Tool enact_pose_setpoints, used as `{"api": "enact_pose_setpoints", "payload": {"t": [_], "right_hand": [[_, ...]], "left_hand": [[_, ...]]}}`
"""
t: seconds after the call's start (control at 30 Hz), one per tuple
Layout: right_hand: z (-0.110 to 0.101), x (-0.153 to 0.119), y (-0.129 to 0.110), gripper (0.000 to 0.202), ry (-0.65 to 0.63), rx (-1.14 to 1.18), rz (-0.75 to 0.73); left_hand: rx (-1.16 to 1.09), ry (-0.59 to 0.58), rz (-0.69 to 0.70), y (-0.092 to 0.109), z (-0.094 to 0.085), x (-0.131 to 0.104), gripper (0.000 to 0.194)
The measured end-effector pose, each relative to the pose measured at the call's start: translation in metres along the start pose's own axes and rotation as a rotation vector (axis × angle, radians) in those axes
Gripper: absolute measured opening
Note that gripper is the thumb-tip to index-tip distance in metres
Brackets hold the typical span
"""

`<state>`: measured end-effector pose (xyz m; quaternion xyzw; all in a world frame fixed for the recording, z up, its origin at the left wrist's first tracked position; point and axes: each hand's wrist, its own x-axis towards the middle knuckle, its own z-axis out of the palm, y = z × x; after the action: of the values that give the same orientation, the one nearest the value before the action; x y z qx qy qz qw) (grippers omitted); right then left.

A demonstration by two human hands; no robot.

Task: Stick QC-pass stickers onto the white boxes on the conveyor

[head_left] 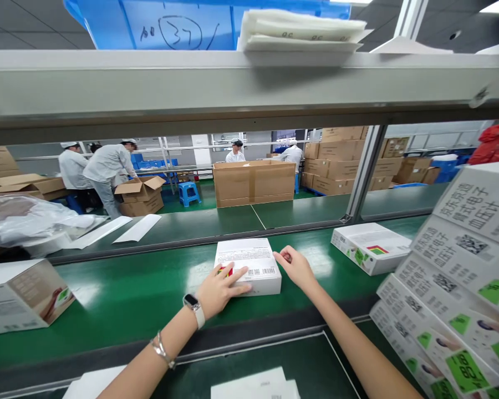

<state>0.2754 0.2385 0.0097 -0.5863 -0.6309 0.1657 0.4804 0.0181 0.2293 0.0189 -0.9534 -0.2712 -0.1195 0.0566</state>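
A white printed carton (249,256) lies flat on the green belt, with small text, codes and a red-yellow-green mark on its upper face. My left hand (218,288) rests on its near left part, fingers spread and holding nothing. Just off the carton's right edge, my right hand (295,267) has its fingers curled and pinched together; whether something small is between them cannot be made out. Another white carton (374,246) lies farther right on the belt. At the left stands a carton with a picture on its side (37,296).
Stacked white cartons (453,299) rise close on my right. A grey shelf beam (233,88) crosses overhead, bearing a blue bin (170,25) and papers (299,33). White sheets (249,385) lie at the near edge. Beyond the belt are a large brown box (253,183) and several people.
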Motion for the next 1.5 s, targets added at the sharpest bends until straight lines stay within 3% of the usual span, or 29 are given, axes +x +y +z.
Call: {"api": "enact_pose_setpoints", "payload": {"t": [0.07, 0.13, 0.23, 0.3, 0.4, 0.53, 0.63, 0.73, 0.8, 0.9, 0.97, 1.03, 1.13, 1.27, 1.5], "right_hand": [[0.013, 0.0, 0.001, 0.032, -0.001, 0.257, 0.193], [0.025, 0.001, 0.001, 0.04, -0.087, 0.452, 0.344], [0.042, 0.0, -0.002, 0.045, -0.234, 0.554, 0.401], [0.048, -0.001, -0.005, 0.044, -0.292, 0.6, 0.402], [0.047, -0.003, -0.01, 0.047, -0.313, 0.669, 0.359], [0.035, -0.007, -0.012, 0.068, -0.279, 0.671, 0.158], [0.027, -0.017, -0.012, 0.071, -0.333, 0.514, 0.045], [0.018, -0.039, -0.018, 0.053, -0.336, 0.368, 0.001], [0.009, -0.062, -0.026, 0.035, -0.298, 0.281, -0.018], [-0.009, -0.101, -0.043, 0.023, -0.365, 0.08, -0.081], [-0.02, -0.128, -0.052, 0.017, -0.44, -0.071, -0.132], [-0.028, -0.15, -0.057, 0.013, -0.472, -0.203, -0.174], [-0.031, -0.171, -0.055, 0.011, -0.466, -0.388, -0.235], [-0.028, -0.182, -0.05, 0.011, -0.441, -0.564, -0.285], [-0.019, -0.181, -0.055, 0.011, -0.426, -0.598, -0.317]], "left_hand": [[-0.25, 0.055, -0.097, -0.005, -0.003, -0.014, 0.032], [-0.629, 0.234, -0.354, -0.014, -0.006, -0.022, 0.021], [-1.091, 0.461, -0.712, -0.029, -0.006, -0.02, 0.032], [-1.206, 0.436, -0.75, -0.035, -0.004, -0.015, 0.039], [-1.285, 0.403, -0.679, -0.036, -0.001, -0.013, 0.054], [-1.26, 0.594, -0.492, -0.03, -0.002, -0.021, 0.079], [-1.086, 0.662, -0.51, -0.028, -0.008, -0.032, 0.085], [-0.764, 0.674, -0.639, -0.024, -0.021, -0.041, 0.087], [-0.445, 0.692, -0.641, -0.011, -0.031, -0.045, 0.084], [-0.12, 0.608, -0.476, 0.038, -0.038, -0.051, 0.071], [-0.132, 0.372, -0.349, 0.085, -0.035, -0.058, 0.06], [-0.171, 0.061, -0.207, 0.13, -0.023, -0.069, 0.062], [-0.178, -0.118, -0.192, 0.17, -0.001, -0.083, 0.067], [-0.147, -0.103, -0.21, 0.174, 0.016, -0.091, 0.067], [-0.134, -0.039, -0.179, 0.171, 0.017, -0.091, 0.069]]}}
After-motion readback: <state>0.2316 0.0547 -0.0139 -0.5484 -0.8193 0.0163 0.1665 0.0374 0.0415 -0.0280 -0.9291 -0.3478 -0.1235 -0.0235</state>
